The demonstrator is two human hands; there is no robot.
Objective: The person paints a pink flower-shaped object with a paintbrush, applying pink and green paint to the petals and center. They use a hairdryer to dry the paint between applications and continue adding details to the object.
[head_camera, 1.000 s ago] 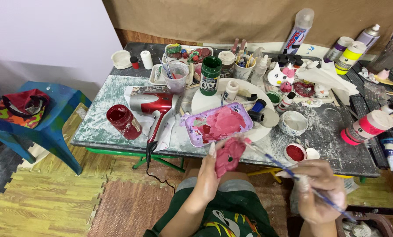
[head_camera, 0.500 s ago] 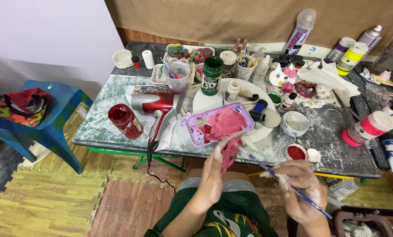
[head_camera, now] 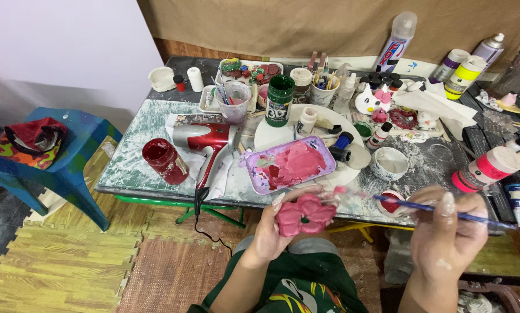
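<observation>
While the left hand (head_camera: 271, 232) has its fingers clamped round the pink flower piece (head_camera: 304, 214) just off the surface's near edge, the right hand (head_camera: 445, 232) pinches a blue brush (head_camera: 428, 207); steadying the piece and using light strokes would likely keep paint even.

Both forearms are bare, with no sleeves. The left hand (head_camera: 274, 232) and right hand (head_camera: 445, 235) carry long, pale, paint-flecked nails. Dark green printed clothing (head_camera: 297, 284) covers the lap.
</observation>
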